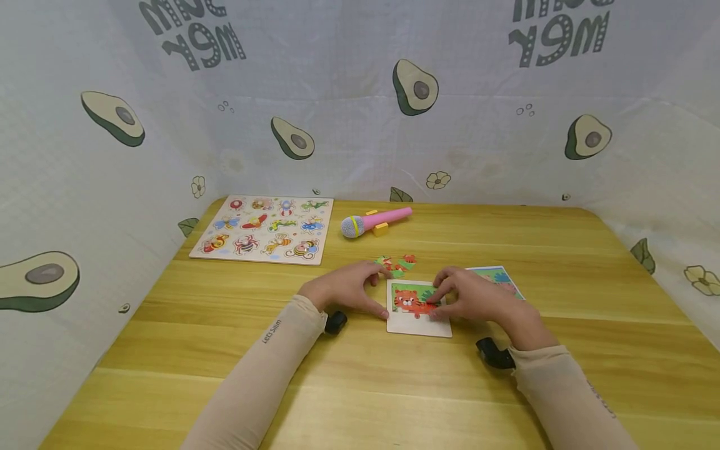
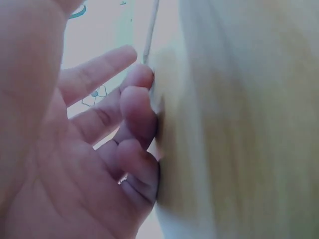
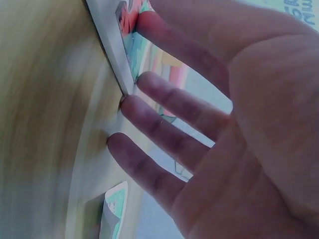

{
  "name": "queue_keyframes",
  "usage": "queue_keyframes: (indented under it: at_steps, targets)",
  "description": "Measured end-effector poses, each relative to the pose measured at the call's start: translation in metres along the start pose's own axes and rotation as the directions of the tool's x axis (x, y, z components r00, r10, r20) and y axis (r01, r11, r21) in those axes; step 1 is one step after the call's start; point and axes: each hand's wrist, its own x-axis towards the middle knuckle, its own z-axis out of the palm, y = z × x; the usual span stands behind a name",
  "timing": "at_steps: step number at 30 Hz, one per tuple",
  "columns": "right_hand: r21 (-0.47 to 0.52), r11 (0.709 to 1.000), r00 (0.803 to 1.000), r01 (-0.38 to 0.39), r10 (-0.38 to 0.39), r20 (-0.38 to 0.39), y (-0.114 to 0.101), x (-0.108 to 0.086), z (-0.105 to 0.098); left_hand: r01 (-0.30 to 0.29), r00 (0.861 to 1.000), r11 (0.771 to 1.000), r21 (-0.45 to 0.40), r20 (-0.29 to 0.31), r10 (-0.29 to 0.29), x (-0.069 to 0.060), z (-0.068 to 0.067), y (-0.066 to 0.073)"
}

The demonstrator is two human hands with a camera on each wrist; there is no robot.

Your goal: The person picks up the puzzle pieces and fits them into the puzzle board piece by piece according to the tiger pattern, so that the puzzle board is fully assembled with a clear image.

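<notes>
A small tiger puzzle board (image 1: 419,325) with a pale frame lies flat on the table, its picture showing an orange tiger on green. At its left side is my left hand (image 1: 349,286); the thumb meets the edge and the index finger reaches towards loose puzzle pieces (image 1: 396,265) just behind the board. In the left wrist view the other fingers bend loosely against the table. My right hand (image 1: 472,297) lies over the board's right side. Fairly straight fingers (image 3: 174,45) press on the picture in the right wrist view, while others touch the board's edge and table.
A picture card (image 1: 497,275) lies partly behind my right hand. Further back are a pink toy microphone (image 1: 388,217) with yellow parts and a large insect puzzle board (image 1: 264,228). An avocado-print cloth (image 1: 360,169) hangs behind the wooden table (image 1: 360,400).
</notes>
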Motion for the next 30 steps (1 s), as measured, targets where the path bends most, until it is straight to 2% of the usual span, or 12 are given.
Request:
queue_keyframes:
  at_steps: [6, 8, 11, 14, 18, 20, 26, 30]
  targets:
    - [0.016, 0.999, 0.998, -0.038, 0.038, 0.047, 0.0, -0.003, -0.002, -0.005, 0.994, 0.999, -0.045, -0.106, 0.0, 0.001, -0.001, -0.007]
    - [0.011, 0.999, 0.998, -0.043, 0.042, 0.055, 0.0, -0.004, -0.002, 0.01, 0.989, 1.0, -0.027, -0.147, -0.014, 0.001, -0.002, -0.007]
    - [0.007, 0.999, 0.997, -0.053, 0.052, 0.059, 0.0, -0.004, -0.003, 0.034, 0.981, 0.998, 0.045, -0.191, -0.025, 0.002, -0.004, -0.007]
    - [0.019, 0.998, 0.997, -0.055, 0.053, 0.061, 0.0, -0.003, -0.003, 0.058, 0.981, 0.986, 0.154, -0.191, -0.028, 0.004, -0.003, -0.007]
    - [0.036, 0.998, 0.997, -0.052, 0.05, 0.062, 0.0, -0.001, -0.003, 0.123, 0.986, 0.95, 0.286, -0.145, -0.083, 0.005, 0.0, -0.004]
    - [0.037, 0.997, 0.996, -0.061, 0.059, 0.065, 0.001, -0.001, -0.003, 0.145, 0.985, 0.935, 0.324, -0.137, -0.105, 0.005, 0.001, -0.002]
    - [0.033, 0.997, 0.995, -0.074, 0.072, 0.067, 0.001, -0.001, -0.002, 0.199, 0.975, 0.905, 0.375, -0.172, -0.144, 0.005, 0.002, 0.003]
    - [0.039, 0.996, 0.995, -0.082, 0.079, 0.068, 0.001, -0.001, -0.002, 0.241, 0.962, 0.906, 0.346, -0.209, -0.177, 0.005, 0.001, 0.005]
